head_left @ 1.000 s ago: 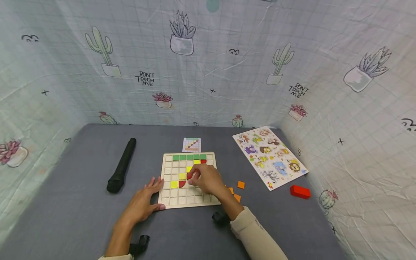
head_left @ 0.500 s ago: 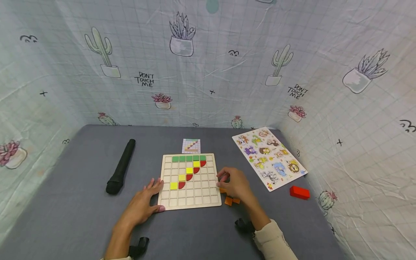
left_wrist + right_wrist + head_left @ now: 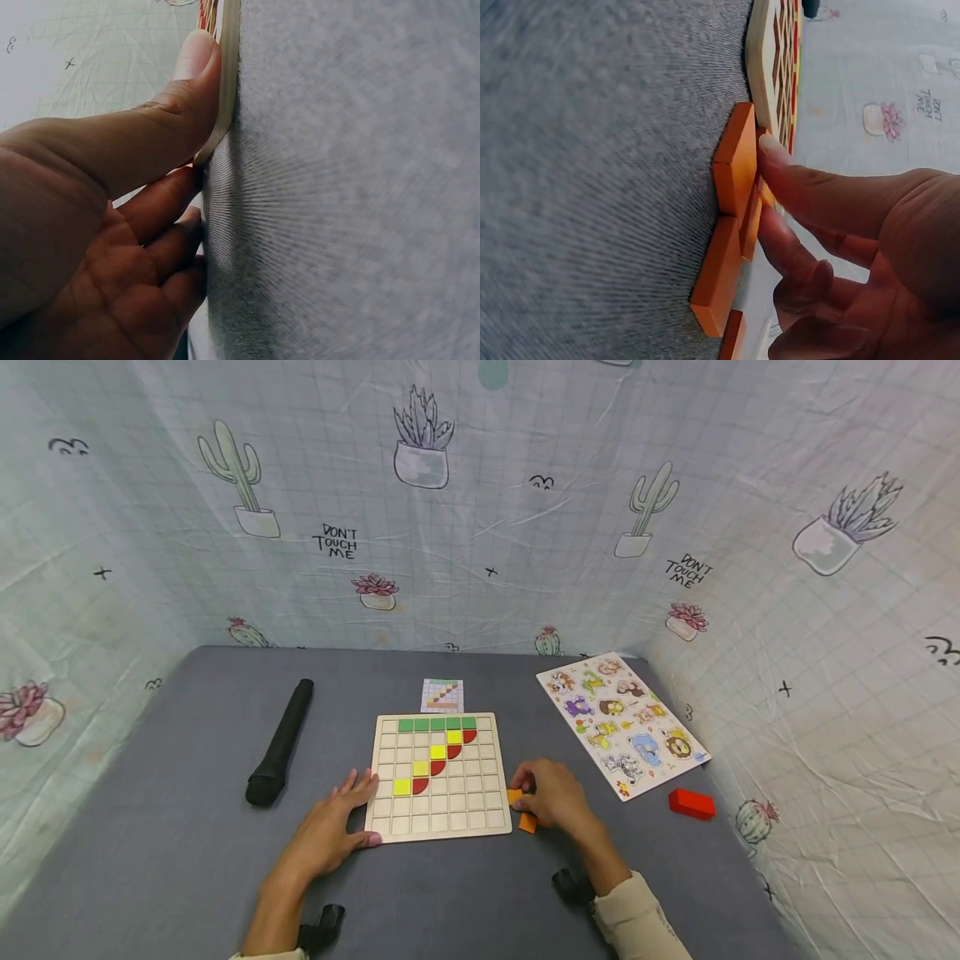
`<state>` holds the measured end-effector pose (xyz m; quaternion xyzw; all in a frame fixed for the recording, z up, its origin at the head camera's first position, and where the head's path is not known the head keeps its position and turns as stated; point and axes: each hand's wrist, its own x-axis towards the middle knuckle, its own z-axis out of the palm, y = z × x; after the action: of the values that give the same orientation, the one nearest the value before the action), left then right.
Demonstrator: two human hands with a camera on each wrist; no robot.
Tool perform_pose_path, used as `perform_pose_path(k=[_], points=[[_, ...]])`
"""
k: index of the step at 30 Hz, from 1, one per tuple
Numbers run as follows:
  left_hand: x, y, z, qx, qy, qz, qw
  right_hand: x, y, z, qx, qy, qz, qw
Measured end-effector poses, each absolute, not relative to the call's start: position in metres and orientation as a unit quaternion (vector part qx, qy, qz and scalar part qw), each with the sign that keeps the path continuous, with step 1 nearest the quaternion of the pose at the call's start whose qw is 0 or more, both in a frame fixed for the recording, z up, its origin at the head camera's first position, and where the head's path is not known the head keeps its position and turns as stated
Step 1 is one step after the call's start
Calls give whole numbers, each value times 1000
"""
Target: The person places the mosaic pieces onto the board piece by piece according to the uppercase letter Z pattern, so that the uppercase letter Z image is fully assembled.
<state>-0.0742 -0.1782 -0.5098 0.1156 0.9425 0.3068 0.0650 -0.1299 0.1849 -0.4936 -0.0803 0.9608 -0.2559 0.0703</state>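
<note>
A pale wooden grid board [image 3: 450,822] lies on the grey table, bearing a green row at its top and a diagonal of yellow squares [image 3: 402,787] and red quarter-round tiles [image 3: 420,786]. My left hand [image 3: 330,827] rests at the board's lower left, fingers along its side. In the left wrist view the thumb [image 3: 196,64] presses on the board's edge. Right of the board, my right hand [image 3: 553,795] is among several orange tiles [image 3: 528,822]. The right wrist view has its thumb and a finger pinching an orange square tile [image 3: 766,193], beside other orange tiles [image 3: 736,161].
Behind the board lies a small pattern card [image 3: 442,695]. A black microphone [image 3: 281,743] is on the left. An animal picture board [image 3: 624,725] and a red block [image 3: 692,803] lie to the right. A patterned cloth [image 3: 480,527] hangs behind the table.
My right hand has moved off the grid, leaving a red tile in the diagonal, and gone right and down to the orange tiles, where it now pinches one. My left hand has stayed put.
</note>
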Motion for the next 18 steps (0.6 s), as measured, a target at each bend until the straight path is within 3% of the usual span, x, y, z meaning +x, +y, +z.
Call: perform_pose_path(k=[18], points=[[-73,-178,-509,111,945,301,66,-125,145,-475,-126,940,-316,25]])
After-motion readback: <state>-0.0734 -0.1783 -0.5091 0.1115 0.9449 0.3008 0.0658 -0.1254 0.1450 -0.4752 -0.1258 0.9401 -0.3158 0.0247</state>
